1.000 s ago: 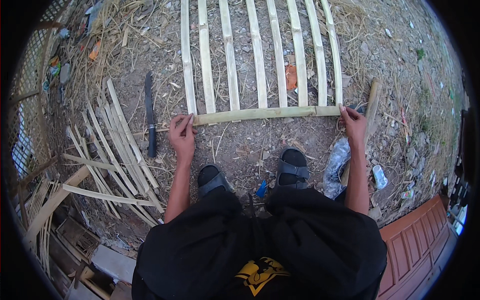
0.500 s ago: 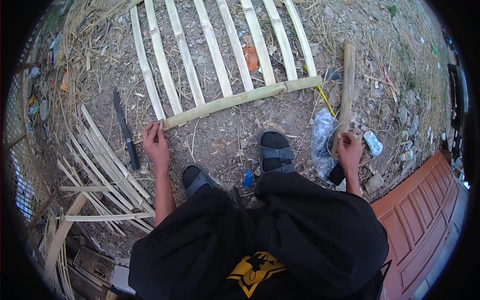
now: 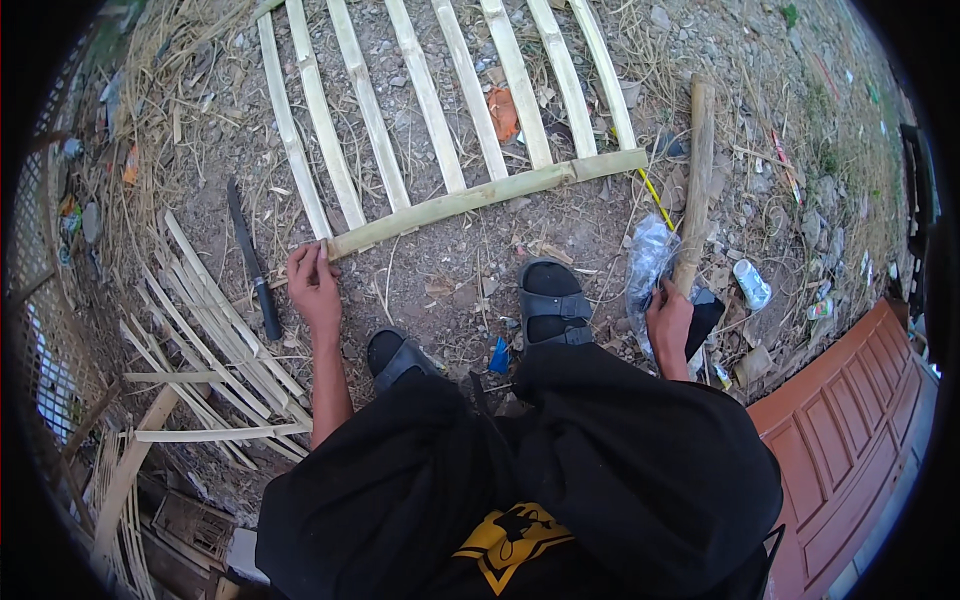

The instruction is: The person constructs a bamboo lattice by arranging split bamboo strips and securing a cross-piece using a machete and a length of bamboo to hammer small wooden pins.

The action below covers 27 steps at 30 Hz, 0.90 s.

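Observation:
A pale bamboo frame [image 3: 455, 120] of several long slats lies on the ground ahead, joined by a crosswise slat [image 3: 480, 198] at its near end. My left hand [image 3: 315, 288] pinches the left end of that cross slat, where it meets the outermost long slat. My right hand [image 3: 670, 325] is closed at a crumpled clear plastic bag [image 3: 650, 255], beside the near end of a thick wooden stick [image 3: 697, 170]. Its fingertips are partly hidden, and whatever they hold cannot be made out. A black object [image 3: 706, 318] lies just right of this hand.
To the left lie a long dark-handled knife [image 3: 243, 235] and a pile of split bamboo strips [image 3: 215, 320]. Rightward are a crushed can [image 3: 750, 285] and a reddish-brown panelled door [image 3: 840, 400]. A yellow strip [image 3: 655, 195] lies by the frame. My sandalled feet [image 3: 552, 300] stand close to it.
My right hand has moved left from the near end of the wooden stick to the plastic bag. The black object now shows right of my wrist. My left hand keeps its pinch.

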Motion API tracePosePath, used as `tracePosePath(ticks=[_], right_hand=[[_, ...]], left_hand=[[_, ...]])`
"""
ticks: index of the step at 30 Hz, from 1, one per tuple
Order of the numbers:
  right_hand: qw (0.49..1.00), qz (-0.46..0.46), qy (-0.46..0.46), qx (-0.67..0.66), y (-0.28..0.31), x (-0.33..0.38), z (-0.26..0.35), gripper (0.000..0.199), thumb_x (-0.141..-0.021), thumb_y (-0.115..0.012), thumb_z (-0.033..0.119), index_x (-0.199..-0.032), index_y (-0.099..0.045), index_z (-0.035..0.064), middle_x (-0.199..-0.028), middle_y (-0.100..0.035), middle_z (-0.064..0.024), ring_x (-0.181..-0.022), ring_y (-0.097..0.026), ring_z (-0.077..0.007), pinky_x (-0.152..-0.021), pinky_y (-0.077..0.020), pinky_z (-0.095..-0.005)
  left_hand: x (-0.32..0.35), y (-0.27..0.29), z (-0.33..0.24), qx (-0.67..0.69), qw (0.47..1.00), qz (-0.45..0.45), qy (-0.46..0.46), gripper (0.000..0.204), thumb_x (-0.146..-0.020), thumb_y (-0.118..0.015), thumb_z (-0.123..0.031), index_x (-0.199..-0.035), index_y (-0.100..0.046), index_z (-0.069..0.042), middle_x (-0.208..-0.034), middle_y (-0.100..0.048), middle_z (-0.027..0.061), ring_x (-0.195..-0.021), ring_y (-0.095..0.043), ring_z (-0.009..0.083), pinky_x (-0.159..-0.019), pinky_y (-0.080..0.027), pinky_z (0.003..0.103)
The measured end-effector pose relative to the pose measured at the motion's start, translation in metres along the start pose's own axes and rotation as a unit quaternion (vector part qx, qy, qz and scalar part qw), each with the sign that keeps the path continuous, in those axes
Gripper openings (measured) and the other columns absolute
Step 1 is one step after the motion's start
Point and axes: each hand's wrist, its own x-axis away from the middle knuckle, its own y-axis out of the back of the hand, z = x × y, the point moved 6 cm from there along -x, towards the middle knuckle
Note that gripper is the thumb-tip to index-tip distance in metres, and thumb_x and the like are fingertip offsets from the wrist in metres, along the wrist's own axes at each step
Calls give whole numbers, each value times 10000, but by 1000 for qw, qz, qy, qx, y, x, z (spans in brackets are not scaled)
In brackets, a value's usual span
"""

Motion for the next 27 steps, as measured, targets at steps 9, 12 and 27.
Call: tracePosePath(ticks=[9,12,27], right_hand=[[1000,-5,21,-6,0,-1,-5,111,-818,-590,82,-834,-620,-23,-726,-615,-233,-710,-612,-401,-637,-469,-445],[999,18,27,-21,-1,-3,-1,105,-821,-590,84,-810,-584,-21,-654,-596,-208,-649,-605,-387,-604,-464,-435],[962,113,-95,-228,-7,5,-27,214,-856,-568,106,-996,-607,-51,-707,-629,-184,-547,-614,-240,-557,-480,-336]], left_hand=[[-1,-5,-4,13,1000,2,-3,164,-886,-565,-11,-1022,-640,43,-1010,-546,81,-605,-566,95,-517,-475,217],[-1,-2,-3,13,1000,9,12,169,-891,-556,-6,-1033,-633,43,-1021,-535,73,-615,-555,87,-519,-462,209],[-1,-2,-4,17,1000,6,13,156,-887,-569,-18,-1014,-638,39,-999,-543,80,-611,-559,93,-517,-464,211]])
